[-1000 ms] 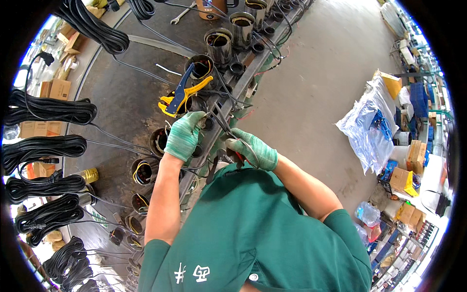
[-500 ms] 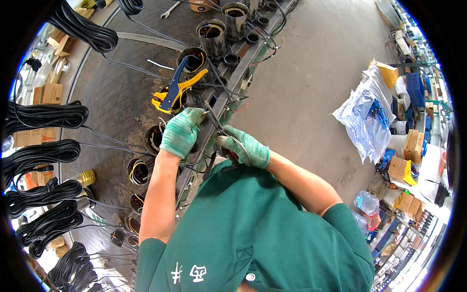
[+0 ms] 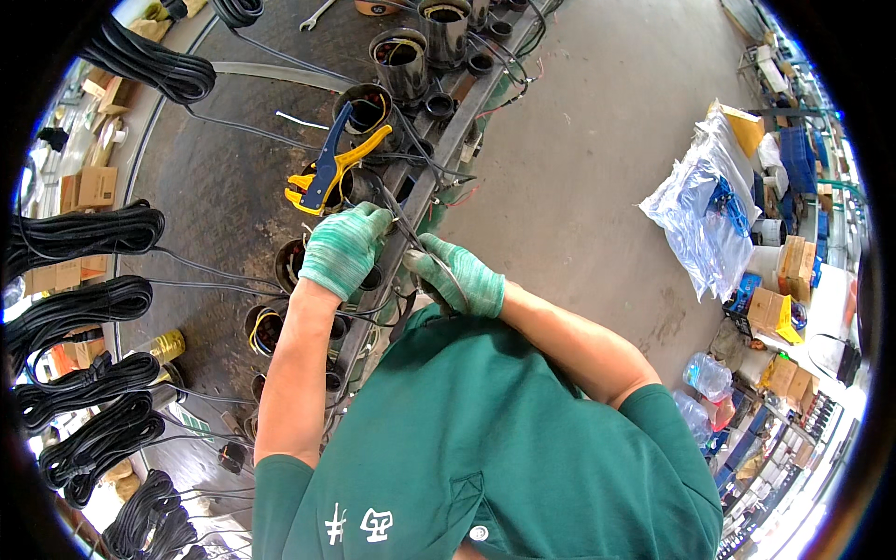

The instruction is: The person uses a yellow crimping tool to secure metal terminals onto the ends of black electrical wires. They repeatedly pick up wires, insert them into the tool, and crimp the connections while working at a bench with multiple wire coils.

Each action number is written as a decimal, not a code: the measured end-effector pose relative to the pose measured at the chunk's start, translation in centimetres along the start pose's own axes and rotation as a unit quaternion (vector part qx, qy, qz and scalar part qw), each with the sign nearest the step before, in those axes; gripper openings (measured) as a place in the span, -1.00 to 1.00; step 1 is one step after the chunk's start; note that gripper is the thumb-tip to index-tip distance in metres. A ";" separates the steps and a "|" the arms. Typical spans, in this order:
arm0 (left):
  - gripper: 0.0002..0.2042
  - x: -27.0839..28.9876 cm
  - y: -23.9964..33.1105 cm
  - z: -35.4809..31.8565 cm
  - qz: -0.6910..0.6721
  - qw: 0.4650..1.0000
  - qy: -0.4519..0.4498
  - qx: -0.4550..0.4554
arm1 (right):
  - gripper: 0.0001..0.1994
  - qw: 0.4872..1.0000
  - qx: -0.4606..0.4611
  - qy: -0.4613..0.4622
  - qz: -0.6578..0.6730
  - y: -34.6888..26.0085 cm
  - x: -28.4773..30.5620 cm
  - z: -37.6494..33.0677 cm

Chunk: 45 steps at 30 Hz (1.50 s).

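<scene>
Both my hands wear green-and-white knitted gloves and meet over the metal edge rail of the work table. My left hand (image 3: 345, 250) is closed, its fingertips pinched at the dark cable (image 3: 402, 222) that runs over the rail. Lower and to the right, my right hand (image 3: 462, 277) curls around the same cable, and a loop of it crosses the glove. What sits exactly between the fingertips is hidden. Just beyond my left hand, a blue-and-yellow wire stripper (image 3: 329, 170) rests across the shiny metal cylinders.
Open metal cylinders (image 3: 399, 67) with wires inside line the table edge. Coiled black cables (image 3: 89, 229) hang at the left, their leads crossing the dark tabletop (image 3: 210, 201). A wrench (image 3: 315, 16) lies at the far side. Plastic wrapping (image 3: 702, 210) and boxes stand on the right.
My right hand has shifted slightly, and its thumb now lies against the cable nearer the left hand. The left hand stays pinched in nearly the same place. The whole view has moved a little.
</scene>
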<state>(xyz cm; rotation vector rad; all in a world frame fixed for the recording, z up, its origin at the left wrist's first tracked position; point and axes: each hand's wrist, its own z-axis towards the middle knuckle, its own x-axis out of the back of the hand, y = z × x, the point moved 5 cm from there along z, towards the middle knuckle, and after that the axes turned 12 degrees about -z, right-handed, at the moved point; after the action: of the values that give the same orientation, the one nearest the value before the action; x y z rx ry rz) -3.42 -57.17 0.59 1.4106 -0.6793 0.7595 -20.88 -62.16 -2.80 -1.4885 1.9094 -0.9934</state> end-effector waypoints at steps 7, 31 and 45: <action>-0.78 -0.4 -0.3 0.2 0.073 0.996 -0.056 -0.010 | -0.43 1.000 0.005 0.024 0.002 0.1 -0.6 0.4; -0.77 -0.4 0.1 0.5 0.097 0.992 -0.085 -0.006 | -0.67 0.983 -0.067 -0.062 0.160 -0.5 -0.7 0.9; -0.73 0.6 -0.8 0.2 -0.108 0.993 0.040 0.010 | -0.67 0.982 0.015 0.041 0.186 3.9 -0.1 3.7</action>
<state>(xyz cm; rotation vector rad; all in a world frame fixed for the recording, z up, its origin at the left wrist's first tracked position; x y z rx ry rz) -2.44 -57.34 0.57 1.4383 -0.4488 0.6493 -20.31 -62.39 -8.17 -1.0322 2.1181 -0.9134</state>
